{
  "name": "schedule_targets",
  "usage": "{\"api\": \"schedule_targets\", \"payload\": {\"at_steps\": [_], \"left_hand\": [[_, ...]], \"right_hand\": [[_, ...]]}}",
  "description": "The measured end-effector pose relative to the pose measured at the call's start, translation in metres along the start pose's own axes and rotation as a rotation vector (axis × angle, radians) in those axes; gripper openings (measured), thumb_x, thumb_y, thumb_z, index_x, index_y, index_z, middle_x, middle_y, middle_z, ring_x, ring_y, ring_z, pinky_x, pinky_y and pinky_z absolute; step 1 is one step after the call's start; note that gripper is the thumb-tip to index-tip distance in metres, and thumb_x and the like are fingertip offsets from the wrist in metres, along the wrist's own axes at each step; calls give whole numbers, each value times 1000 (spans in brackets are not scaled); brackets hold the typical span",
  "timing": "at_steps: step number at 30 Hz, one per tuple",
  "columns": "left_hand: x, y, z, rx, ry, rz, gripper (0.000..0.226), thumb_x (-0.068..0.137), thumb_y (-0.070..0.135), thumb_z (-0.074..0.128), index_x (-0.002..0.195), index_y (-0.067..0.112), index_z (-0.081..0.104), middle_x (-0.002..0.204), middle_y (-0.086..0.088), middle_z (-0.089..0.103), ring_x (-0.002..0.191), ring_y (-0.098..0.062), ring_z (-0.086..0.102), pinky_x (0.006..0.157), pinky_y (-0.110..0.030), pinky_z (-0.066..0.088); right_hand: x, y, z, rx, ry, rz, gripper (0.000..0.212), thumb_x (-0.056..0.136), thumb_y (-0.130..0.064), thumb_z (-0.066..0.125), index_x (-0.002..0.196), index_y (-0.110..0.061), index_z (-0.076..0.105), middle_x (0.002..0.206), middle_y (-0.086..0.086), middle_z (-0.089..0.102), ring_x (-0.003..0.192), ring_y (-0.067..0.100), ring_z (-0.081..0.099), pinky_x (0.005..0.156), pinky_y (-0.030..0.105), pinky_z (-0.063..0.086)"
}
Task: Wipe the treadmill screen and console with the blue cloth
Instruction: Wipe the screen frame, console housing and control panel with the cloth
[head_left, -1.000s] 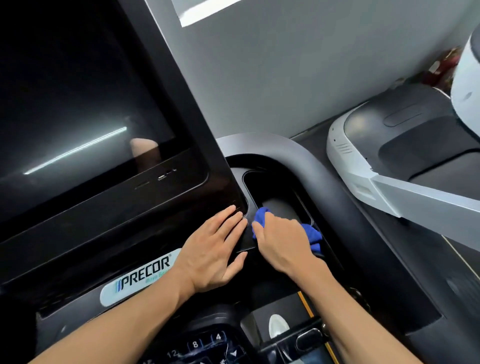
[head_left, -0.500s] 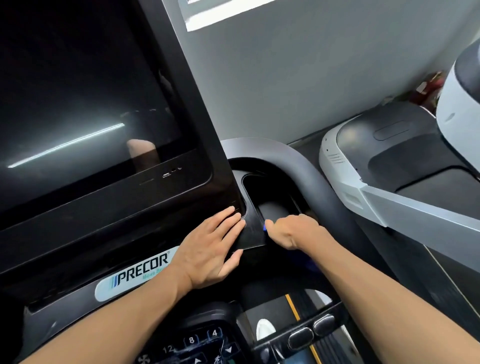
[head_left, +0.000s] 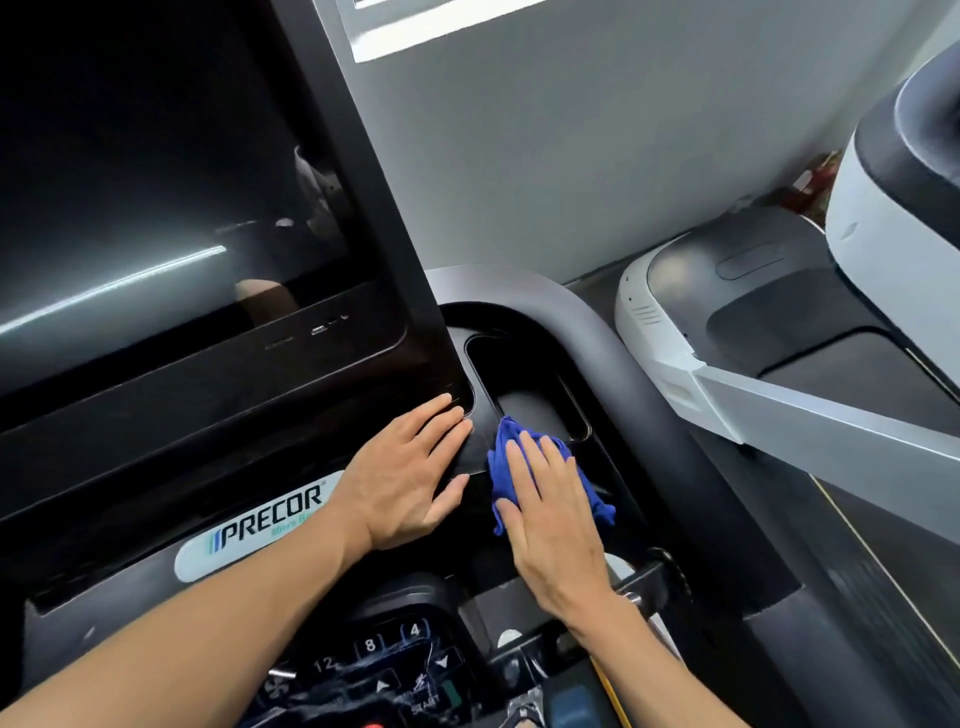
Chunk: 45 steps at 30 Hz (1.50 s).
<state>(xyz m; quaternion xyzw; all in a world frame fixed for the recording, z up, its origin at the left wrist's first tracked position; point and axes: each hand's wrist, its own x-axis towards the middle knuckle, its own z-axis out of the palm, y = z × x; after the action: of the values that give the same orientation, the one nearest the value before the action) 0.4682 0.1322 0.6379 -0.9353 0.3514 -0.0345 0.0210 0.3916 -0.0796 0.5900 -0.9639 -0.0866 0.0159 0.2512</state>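
Note:
The big dark treadmill screen (head_left: 156, 208) fills the upper left, with the black console (head_left: 260, 587) and its PRECOR label below it. My left hand (head_left: 405, 483) lies flat, fingers straight, on the console's lower right corner beside the screen. Just to its right, my right hand (head_left: 550, 514) presses the crumpled blue cloth (head_left: 506, 447) flat onto the near edge of the black side tray (head_left: 519, 374). The cloth sticks out beyond my fingertips and to both sides of the hand.
A grey curved handrail (head_left: 597, 332) wraps round the tray on the right. A white and black neighbouring machine (head_left: 779, 374) stands further right by the grey wall. Number keys and buttons (head_left: 395, 654) sit at the bottom, near my forearms.
My right hand has drawn back out of the tray toward me and flattened out; the blue cloth, mostly hidden half a second ago, shows under its fingers. The left hand stayed put.

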Motion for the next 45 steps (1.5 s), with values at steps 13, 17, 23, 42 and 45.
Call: {"api": "schedule_targets", "payload": {"at_steps": [13,17,23,42,45], "left_hand": [[0,2,-3,49,-32,-4,66,101,48,42,147,1,49,150,-16,51,150,-32,32,122,-44,30],[1,1,-3,62,-50,-1,66,102,48,42,146,0,50,149,-17,52,150,-32,32,123,-44,28],[1,4,-7,147,-119,24,68,104,49,33,148,-1,47,149,-18,52,150,-32,30,123,-45,27],[-85,-19,-54,-287,40,-452,36,99,16,60,134,13,62,142,-3,54,134,-22,47,107,-40,48],[-128,-30,-57,-310,97,-585,35,98,10,61,133,10,63,140,-3,54,131,-21,47,109,-36,44]], "right_hand": [[8,-20,19,55,260,161,61,101,-43,38,154,-11,36,160,5,35,153,23,20,125,45,14],[53,1,1,79,267,144,37,96,-41,45,104,-12,66,111,5,69,125,28,55,112,42,36],[40,15,3,320,259,104,33,100,-31,42,102,-11,68,105,4,67,107,22,60,110,41,38],[-8,-14,-73,923,243,262,26,108,-28,44,97,-29,67,79,-6,62,63,6,53,63,29,46],[15,-42,-31,508,-29,-129,40,110,-32,33,138,-22,60,119,-4,65,114,-2,57,106,23,39]]}}
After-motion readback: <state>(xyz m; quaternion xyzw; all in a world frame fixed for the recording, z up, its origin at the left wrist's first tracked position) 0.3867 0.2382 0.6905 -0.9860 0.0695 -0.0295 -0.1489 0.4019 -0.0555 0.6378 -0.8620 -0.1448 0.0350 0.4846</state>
